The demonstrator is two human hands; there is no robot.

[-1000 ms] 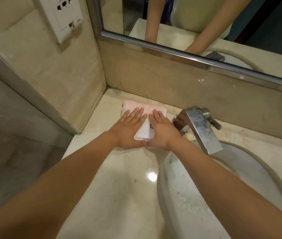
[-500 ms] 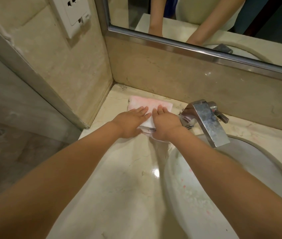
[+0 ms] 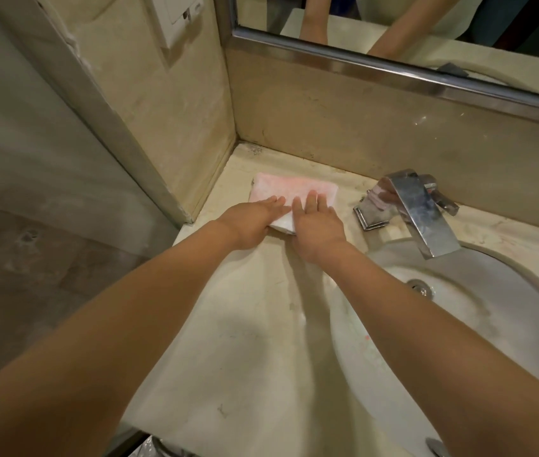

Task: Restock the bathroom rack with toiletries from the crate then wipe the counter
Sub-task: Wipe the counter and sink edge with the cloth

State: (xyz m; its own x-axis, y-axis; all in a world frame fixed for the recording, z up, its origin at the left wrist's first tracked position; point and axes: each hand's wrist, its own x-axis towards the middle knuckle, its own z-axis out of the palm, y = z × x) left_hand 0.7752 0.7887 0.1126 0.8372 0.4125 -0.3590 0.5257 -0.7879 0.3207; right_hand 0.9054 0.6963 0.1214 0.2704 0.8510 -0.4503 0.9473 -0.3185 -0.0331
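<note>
As it lay in the back corner of the counter (image 3: pixel 254 328), the folded pink cloth (image 3: pixel 294 189) looked soft, light, apt to bunch; left hand (image 3: pixel 251 223) and right hand (image 3: pixel 318 223) pressed it under flat, straight fingers.

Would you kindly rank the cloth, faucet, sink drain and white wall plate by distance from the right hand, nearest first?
1. cloth: directly under the right hand, touching it.
2. faucet: just to its right.
3. sink drain: right, down in the basin.
4. white wall plate: far upper left, on the side wall.
</note>
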